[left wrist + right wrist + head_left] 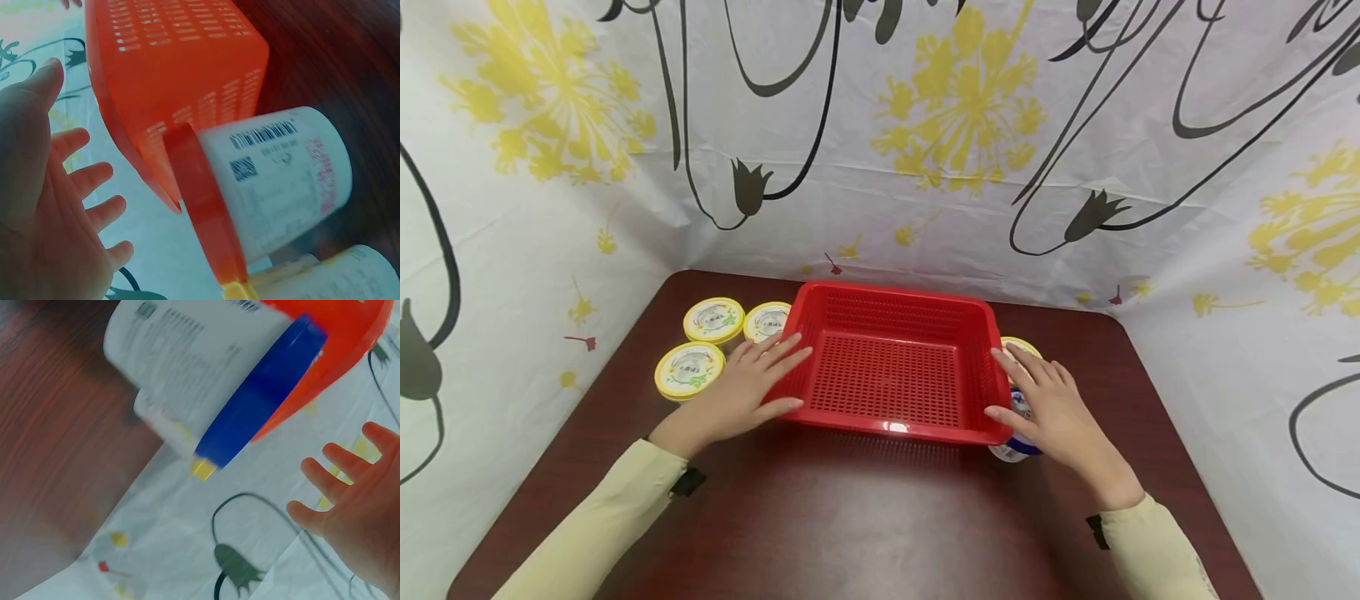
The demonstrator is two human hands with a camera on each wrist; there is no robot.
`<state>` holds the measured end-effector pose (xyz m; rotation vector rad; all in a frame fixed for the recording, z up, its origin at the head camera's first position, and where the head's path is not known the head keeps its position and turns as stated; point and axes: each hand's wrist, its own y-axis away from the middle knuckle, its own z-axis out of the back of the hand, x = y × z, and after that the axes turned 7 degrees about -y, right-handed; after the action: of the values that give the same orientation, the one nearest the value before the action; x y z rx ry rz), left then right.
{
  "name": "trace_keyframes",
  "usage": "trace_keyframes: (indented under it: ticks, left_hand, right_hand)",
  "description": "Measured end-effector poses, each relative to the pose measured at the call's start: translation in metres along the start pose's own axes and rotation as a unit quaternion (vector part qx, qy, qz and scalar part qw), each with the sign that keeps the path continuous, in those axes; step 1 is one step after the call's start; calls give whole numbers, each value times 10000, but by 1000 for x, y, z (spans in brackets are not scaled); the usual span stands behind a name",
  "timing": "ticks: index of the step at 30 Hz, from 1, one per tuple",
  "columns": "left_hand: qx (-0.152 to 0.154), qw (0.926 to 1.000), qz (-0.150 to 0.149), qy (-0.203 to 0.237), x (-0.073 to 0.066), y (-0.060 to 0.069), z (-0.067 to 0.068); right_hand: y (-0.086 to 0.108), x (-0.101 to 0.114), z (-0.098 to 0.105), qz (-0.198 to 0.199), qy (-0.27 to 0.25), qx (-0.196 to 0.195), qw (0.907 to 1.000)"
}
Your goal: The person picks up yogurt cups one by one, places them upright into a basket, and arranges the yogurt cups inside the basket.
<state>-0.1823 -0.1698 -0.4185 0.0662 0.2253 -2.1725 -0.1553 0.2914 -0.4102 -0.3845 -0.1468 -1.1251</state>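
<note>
Basket [883,379], 1 pc.: red plastic, rect., perforated walls & floor; ctr. of head frame, on dk. brown table [880,517]; bare mesh floor shows inside. Yellow-lid tubs [689,370], 3 pcs., mid-left; 4th part-hidden at basket's R edge. Red-lid tub [275,181], white w/ barcode, ctr.-right of L wrist frame. Blue-lid tub [206,375], white w/ print, upper ctr. of R wrist frame. Tub contents hidden. L hand [741,396], R hand [1056,408]: at basket's L & R ends, fingers spread apart; contact unclear.
</note>
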Motion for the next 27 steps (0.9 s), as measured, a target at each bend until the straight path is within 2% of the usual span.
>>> trace_keyframes:
  ticks: [4, 9, 19, 27]
  left_hand:
    - [152, 9995, 257, 86, 6, 4, -3]
    - [332, 9980, 497, 181, 12, 8, -7]
    - [361, 9966, 663, 330, 14, 12, -11]
    - [372, 9964, 689, 319, 12, 14, -10]
  right_hand:
    - [10, -10, 3, -329, -29, 7, 9995]
    - [20, -17, 3, -452, -22, 41, 9990]
    - [37, -28, -5, -714, -41, 81, 9974]
    - [46, -31, -15, -549, -6, -80, 9985]
